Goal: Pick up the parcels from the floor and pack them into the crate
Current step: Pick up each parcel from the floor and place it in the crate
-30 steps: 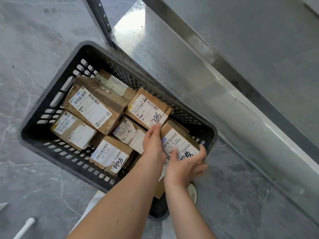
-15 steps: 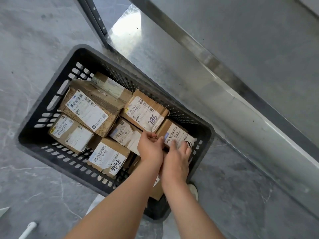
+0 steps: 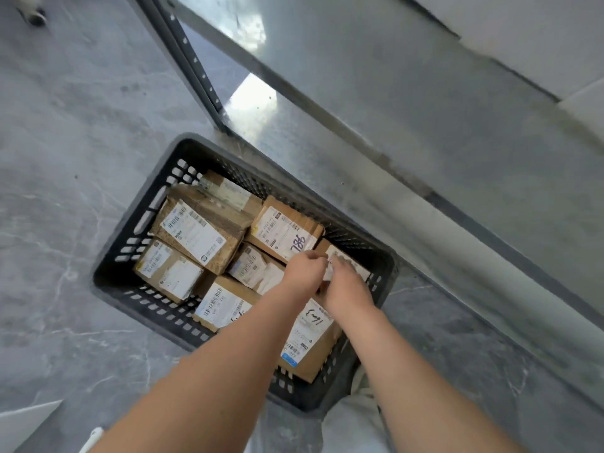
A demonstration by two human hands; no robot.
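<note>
Touching a parcel [image 3: 343, 255] in the crate [image 3: 130, 220], hands [image 3: 304, 273] [image 3: 348, 286] (grip unclear); grey marbled floor [image 3: 65, 142], steel shelving [image 3: 392, 109].

The crate [image 3: 143, 217] stands on the floor [image 3: 65, 125], its far corner just before the foot of a rack upright [image 3: 196, 70]; the rack's shelf [image 3: 359, 93] runs behind and to the right. In the crate, a large parcel [image 3: 196, 230] lies at the back left, the 786 parcel [image 3: 284, 233] to its right, and a corner parcel [image 3: 349, 259] further right. Both hands, the left hand [image 3: 304, 269] and the right hand [image 3: 346, 286], seem to rest on that corner parcel. Nearer, another parcel [image 3: 310, 338] leans against the near right wall.
</note>
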